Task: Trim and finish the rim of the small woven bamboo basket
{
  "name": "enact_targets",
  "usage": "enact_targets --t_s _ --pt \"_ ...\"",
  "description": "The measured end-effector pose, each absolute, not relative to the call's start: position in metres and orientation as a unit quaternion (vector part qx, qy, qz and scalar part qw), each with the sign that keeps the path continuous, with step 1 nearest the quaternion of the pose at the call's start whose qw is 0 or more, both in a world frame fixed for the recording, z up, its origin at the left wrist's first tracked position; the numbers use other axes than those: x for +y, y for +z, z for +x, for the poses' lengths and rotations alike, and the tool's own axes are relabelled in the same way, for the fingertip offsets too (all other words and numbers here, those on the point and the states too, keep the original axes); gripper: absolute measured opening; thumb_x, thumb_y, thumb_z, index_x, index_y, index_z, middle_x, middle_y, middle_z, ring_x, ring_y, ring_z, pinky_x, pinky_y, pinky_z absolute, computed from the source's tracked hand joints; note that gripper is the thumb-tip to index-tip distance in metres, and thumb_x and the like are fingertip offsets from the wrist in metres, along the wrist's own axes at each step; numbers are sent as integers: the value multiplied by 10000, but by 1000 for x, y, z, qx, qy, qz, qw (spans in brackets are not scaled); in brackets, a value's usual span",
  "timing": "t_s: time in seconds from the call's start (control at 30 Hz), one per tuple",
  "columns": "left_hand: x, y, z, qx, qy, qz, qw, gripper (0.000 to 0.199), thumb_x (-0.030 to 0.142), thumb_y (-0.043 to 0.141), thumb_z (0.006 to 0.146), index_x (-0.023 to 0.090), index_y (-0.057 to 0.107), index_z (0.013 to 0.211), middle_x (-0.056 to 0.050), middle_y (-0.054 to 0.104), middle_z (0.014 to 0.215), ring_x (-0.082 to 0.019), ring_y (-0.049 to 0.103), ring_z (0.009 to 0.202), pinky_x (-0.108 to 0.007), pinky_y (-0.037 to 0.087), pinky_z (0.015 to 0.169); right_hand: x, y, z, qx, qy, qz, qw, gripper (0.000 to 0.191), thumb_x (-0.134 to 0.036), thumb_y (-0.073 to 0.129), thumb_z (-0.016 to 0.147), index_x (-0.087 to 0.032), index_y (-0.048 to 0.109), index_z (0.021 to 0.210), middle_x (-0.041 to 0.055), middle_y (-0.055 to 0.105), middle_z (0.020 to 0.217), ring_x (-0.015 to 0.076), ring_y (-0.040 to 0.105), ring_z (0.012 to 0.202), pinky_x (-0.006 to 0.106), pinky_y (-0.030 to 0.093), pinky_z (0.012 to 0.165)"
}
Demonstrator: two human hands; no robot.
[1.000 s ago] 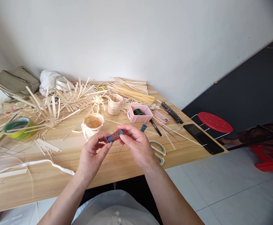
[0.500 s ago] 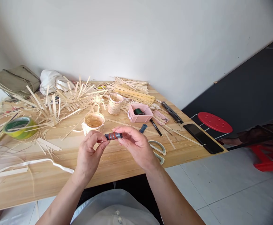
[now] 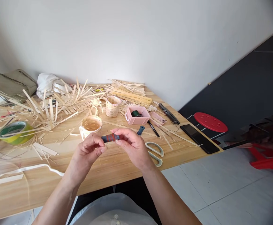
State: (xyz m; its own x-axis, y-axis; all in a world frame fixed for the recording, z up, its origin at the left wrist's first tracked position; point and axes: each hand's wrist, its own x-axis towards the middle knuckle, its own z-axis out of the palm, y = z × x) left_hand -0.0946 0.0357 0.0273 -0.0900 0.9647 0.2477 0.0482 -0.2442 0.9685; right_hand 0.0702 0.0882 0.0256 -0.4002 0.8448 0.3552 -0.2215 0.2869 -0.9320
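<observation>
Between my two hands is a small dark blue spool [image 3: 110, 137] with reddish-brown thread wound in bands around it, held nearly level above the table. The fingers and thumb of my left hand [image 3: 88, 151] pinch its left end. My right hand [image 3: 133, 146] grips the other end between thumb and fingertips. Just behind the spool stands a small woven basket [image 3: 91, 123] of pale strips. Past my right hand a second dark blue spool [image 3: 141, 130] stands on the table. White-handled scissors [image 3: 158, 149] lie beside my right hand, their blades hidden.
Loose wood strips [image 3: 45, 112] cover the left and back. A second woven basket [image 3: 113, 107], a pink box [image 3: 137, 117] with dark green thread, a black pen [image 3: 153, 128], a utility knife [image 3: 169, 113] and a phone [image 3: 199, 139] lie rightward. A tape roll [image 3: 16, 137] is at left.
The spool has turned a little in my fingers, so more of the reddish thread shows. My left thumb has shifted slightly down. The whole view has moved a little.
</observation>
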Motion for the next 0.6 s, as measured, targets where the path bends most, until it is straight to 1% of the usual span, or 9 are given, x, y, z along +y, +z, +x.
enact_targets --t_s 0.03,0.1,0.17,0.23,0.27,0.33,0.43,0.53,0.6 --pt "35 28 -98 460 575 538 411 143 285 693 717 188 604 658 -6 529 716 -131 489 689 -246 420 649 89 26 71 -635 546 -243 490 162 -152 580 785 -241 584 919 6 633 1065 162 591 1001 329 484 872" --pt "34 30 -104 442 610 504 422 142 323 693 719 205 615 730 -22 574 820 -160 541 814 -278 463 743 89 28 72 -637 545 -242 489 164 -136 566 783 -239 570 910 7 629 1064 157 587 1007 321 477 872" --pt "34 32 -107 439 640 478 411 201 399 650 749 225 614 844 -38 592 938 -197 546 963 -332 470 843 88 30 73 -642 542 -242 485 161 -125 558 782 -236 567 898 12 628 1052 154 588 1003 317 474 869" --pt "36 34 -105 462 616 500 396 288 450 614 765 225 610 945 -60 606 998 -221 545 1017 -361 471 873 87 33 72 -653 540 -239 475 151 -125 556 787 -233 568 893 17 627 1039 155 590 990 322 476 866" --pt "37 35 -102 475 590 520 394 317 453 616 761 215 612 970 -70 621 1001 -224 562 1000 -359 480 861 87 34 71 -657 539 -236 470 144 -129 556 792 -232 569 893 19 626 1034 156 591 983 325 478 865" --pt "40 34 -95 491 554 542 398 321 426 648 740 190 621 956 -76 662 938 -213 609 900 -337 503 802 87 35 70 -664 541 -227 463 125 -145 559 804 -231 568 893 19 623 1026 156 591 975 328 479 867" --pt "44 28 -87 499 568 539 372 260 380 663 734 168 635 880 -60 690 831 -183 634 774 -302 513 733 88 35 71 -679 526 -224 462 131 -175 582 811 -239 565 924 24 598 1072 155 587 966 311 495 830" --pt "45 21 -88 526 580 555 280 206 343 655 746 183 639 875 -52 691 853 -180 636 782 -302 506 749 87 36 75 -715 431 -264 484 252 -174 630 781 -271 563 1004 30 510 1177 130 589 834 272 517 698" --pt "43 19 -90 548 568 576 214 188 322 644 758 196 634 898 -50 689 876 -186 636 803 -314 498 769 85 38 77 -740 330 -297 506 249 -163 641 773 -278 580 985 24 510 1107 119 565 747 271 509 651"
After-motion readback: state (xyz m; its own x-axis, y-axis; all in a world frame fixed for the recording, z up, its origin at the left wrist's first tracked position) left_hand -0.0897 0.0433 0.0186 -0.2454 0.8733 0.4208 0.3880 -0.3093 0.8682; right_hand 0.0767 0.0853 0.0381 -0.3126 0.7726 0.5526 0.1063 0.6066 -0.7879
